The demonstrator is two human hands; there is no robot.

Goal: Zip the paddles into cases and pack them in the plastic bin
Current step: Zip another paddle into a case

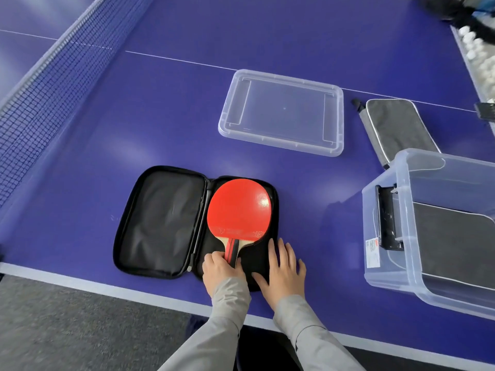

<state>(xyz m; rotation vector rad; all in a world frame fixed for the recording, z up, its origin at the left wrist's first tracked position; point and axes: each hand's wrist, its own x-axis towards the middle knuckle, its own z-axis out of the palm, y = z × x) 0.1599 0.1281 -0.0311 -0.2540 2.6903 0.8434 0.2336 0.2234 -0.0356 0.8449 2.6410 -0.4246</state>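
A black paddle case [160, 223] lies unzipped and spread flat near the table's front edge. A red-faced paddle [239, 207] rests in its right half, handle toward me. My left hand [219, 269] grips the paddle's handle. My right hand [284, 269] lies flat with straight fingers on the lower right corner of the case. A clear plastic bin [396, 263] stands at the right and holds a grey zipped case [455, 242]. Another grey case [396, 127] lies on the table behind the bin.
The bin's clear lid [281, 113] lies upside down on the blue table [171, 116] beyond the open case. The net [40, 97] runs along the left. A tray of white balls [479, 54] sits at the far right edge.
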